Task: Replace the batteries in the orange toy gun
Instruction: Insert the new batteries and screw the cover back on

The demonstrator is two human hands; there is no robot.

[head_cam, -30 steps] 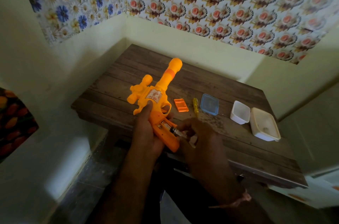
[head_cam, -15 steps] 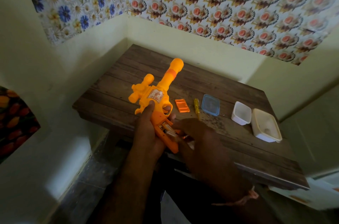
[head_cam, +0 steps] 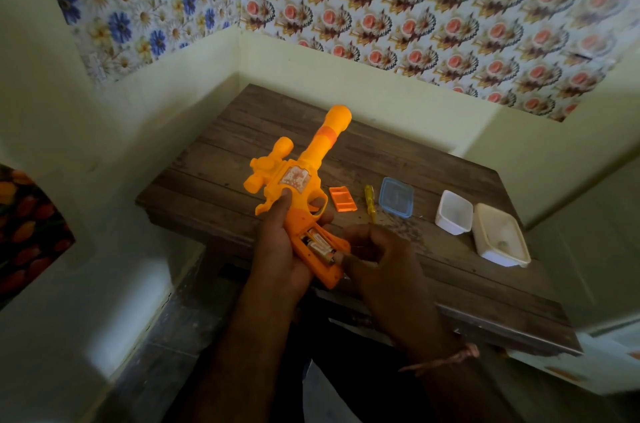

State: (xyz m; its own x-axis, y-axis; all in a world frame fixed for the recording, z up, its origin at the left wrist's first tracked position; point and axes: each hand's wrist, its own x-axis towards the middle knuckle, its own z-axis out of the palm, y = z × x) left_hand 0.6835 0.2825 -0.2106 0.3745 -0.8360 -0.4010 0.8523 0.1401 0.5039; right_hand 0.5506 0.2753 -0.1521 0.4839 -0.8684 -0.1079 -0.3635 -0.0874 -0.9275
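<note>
The orange toy gun (head_cam: pixel 304 162) is held above the near edge of the wooden table (head_cam: pixel 242 145), barrel pointing away from me. My left hand (head_cam: pixel 277 249) grips its handle from the left, thumb up on the body below the sticker. The handle's battery compartment is open and two batteries (head_cam: pixel 318 244) lie in it. My right hand (head_cam: pixel 388 270) is at the handle's right side, fingers curled, its fingertips pinching the lower end of the nearer battery. The orange battery cover (head_cam: pixel 342 199) lies loose on the table.
A yellow screwdriver (head_cam: pixel 370 202) lies right of the cover, then a blue-rimmed lid (head_cam: pixel 396 197), a small white tub (head_cam: pixel 453 212) and a larger cream tub (head_cam: pixel 502 239). Walls close the table in at the back and left.
My right hand brought a battery to the handle and pushed it down into the compartment. The battery now lies seated beside the other one. The gun tilted slightly.
</note>
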